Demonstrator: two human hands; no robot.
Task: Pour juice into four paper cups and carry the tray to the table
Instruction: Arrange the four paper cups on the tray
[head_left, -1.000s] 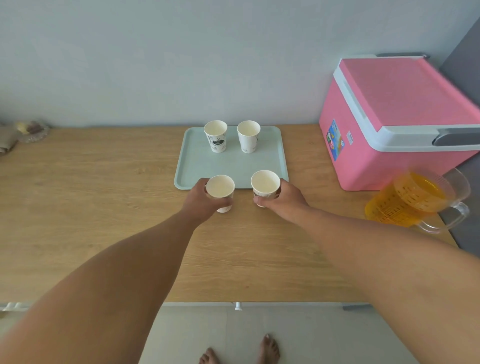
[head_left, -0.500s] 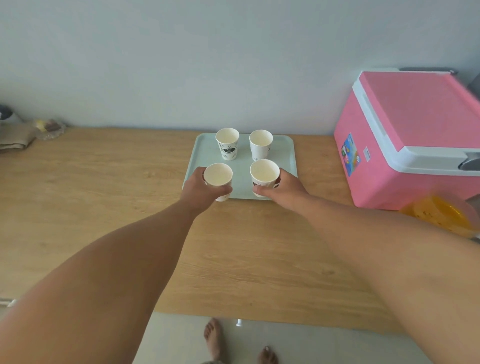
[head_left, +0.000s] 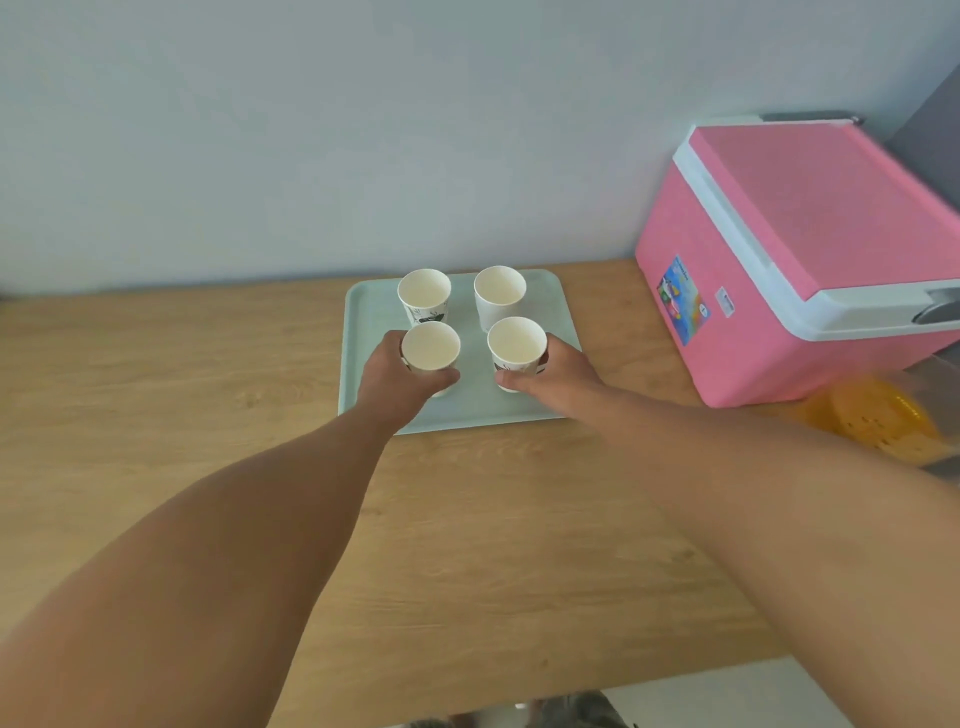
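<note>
Your left grip (head_left: 400, 376) is curled round the near-left paper cup (head_left: 430, 347), thumb across its near side, fingers hidden behind it. Your right grip (head_left: 556, 376) wraps the near-right paper cup (head_left: 517, 344) the same way — thumb in front, the rest out of sight round the far wall. Both cups stand upright over the near half of the tray (head_left: 363, 332); you cannot tell whether their bases are down on it or just above.

Count four paper cups in all: your two, plus a far-left cup (head_left: 424, 292) with a dark printed pattern on its side and a plain far-right cup (head_left: 500, 291), both standing free on the tray's far half. All four look empty, white inside.

The one tray, pale green, lies on the desk (head_left: 156, 389) close to its far edge, near the wall. To its right, towards the desk's right end, sits one pink cooler box (head_left: 810, 249) with a white lid rim and a colourful sticker — its writing is too small to read. Just in front of the cooler, at the desk's right edge, one clear jug of orange juice (head_left: 878, 415) shows blurred.
</note>
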